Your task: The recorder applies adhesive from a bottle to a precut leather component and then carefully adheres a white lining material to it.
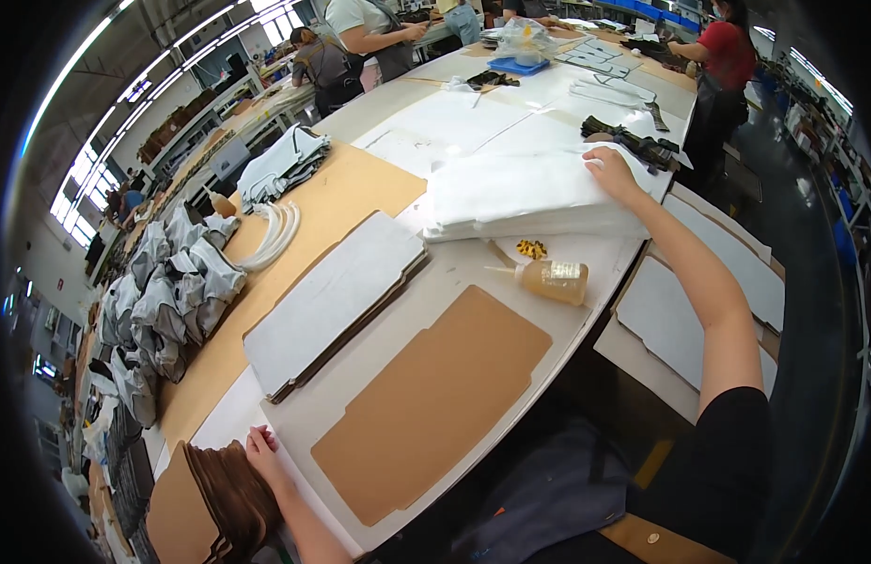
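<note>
Lg. white table before the worker. White sheet stack lies on it, far side, nr. R edge. Brown panel lies flat, closer in; grey-white panel stack just L of same. Brown panel pile at worker's L. Amber bottle on its side, nozzle L. R hand at sheet stack's R end, fingers bent; can't tell if pinching. L hand beside brown pile, fingers curled, close tog.; grip can't be confirmed.

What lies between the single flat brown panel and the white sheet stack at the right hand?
In the head view, an amber bottle, a small yellow-and-black item and a short tan strip lie there.
</note>
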Motion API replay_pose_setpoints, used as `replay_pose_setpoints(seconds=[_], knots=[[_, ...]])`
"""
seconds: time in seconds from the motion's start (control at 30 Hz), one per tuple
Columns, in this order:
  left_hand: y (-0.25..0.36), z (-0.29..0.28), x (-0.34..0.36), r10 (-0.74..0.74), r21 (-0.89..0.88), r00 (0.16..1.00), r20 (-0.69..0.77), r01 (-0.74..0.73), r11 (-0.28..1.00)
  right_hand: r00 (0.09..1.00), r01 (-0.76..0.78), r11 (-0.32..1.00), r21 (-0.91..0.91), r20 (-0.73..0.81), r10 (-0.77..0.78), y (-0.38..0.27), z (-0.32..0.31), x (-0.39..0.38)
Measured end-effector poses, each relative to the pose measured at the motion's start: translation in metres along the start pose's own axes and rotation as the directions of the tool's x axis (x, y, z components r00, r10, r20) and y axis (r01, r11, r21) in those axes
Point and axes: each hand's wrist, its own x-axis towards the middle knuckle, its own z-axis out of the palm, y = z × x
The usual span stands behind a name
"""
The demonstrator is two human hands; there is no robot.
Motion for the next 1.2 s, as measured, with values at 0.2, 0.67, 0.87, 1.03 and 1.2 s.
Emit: replay_pose_setpoints(seconds=[0.2,0.67,0.87,1.03,1.2], knots=[[0.027,0.005,0.0,-0.011,0.006,1.0,0.015,0.011,1.0,0.996,-0.095,0.989,-0.112,-0.014,0.094,0.024,0.034,0.042],[0.207,0.271,-0.016,0.331,-0.087,0.737,0.59,-0.349,0.933,0.998,0.002,0.992,-0.128,0.068,0.006,0.025,0.028,0.047],[0.227,0.38,-0.059,0.399,-0.211,0.566,0.721,-0.369,0.905,0.949,-0.152,0.98,-0.132,0.258,0.182,0.038,0.036,0.061],[0.243,0.42,-0.079,0.421,-0.171,0.489,0.764,-0.476,0.863,0.981,0.112,0.974,-0.198,0.18,-0.076,0.011,0.018,0.039],[0.25,0.484,-0.079,0.661,-0.196,0.398,0.636,-0.745,0.637,0.787,0.598,0.792,-0.121,-0.098,-0.609,-0.03,-0.01,0.023]])
